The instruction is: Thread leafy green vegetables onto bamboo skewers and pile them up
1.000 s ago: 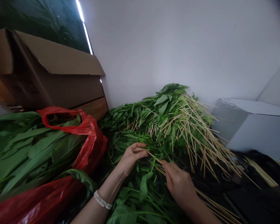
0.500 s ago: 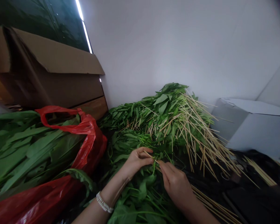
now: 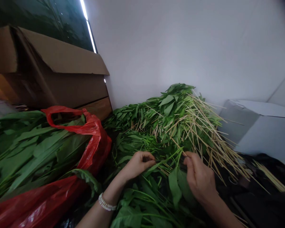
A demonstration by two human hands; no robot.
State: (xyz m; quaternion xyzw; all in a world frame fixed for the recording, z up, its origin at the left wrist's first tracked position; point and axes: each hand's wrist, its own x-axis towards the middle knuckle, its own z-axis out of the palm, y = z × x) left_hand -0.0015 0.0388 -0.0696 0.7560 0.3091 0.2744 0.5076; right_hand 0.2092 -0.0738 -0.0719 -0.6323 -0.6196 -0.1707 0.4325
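Observation:
Between thumb and forefinger, my right hand (image 3: pixel 199 172) pinches a thin stick (image 3: pixel 177 144) with green leafy stems (image 3: pixel 177 183) hanging from it. To its left, my left hand (image 3: pixel 139 163) is curled over the greens, thumb and finger near each other; whether anything is between them is too small to tell. Below both hands lie loose leafy stems (image 3: pixel 137 209). Behind them rises a pile of leaf bunches (image 3: pixel 168 101) with many thin wooden sticks (image 3: pixel 211 139) poking out to the right.
A red plastic bag (image 3: pixel 95 126) full of large leaves (image 3: pixel 38 152) stands at the left, before an open cardboard box (image 3: pixel 73 88). At the right are a white box (image 3: pixel 263 133) and more sticks (image 3: pixel 272 177) on dark material. A pale wall stands behind.
My right hand has moved right and slightly up, away from my left hand, carrying the stick and stems with it. My left hand has stayed nearly in place. The view has shifted slightly.

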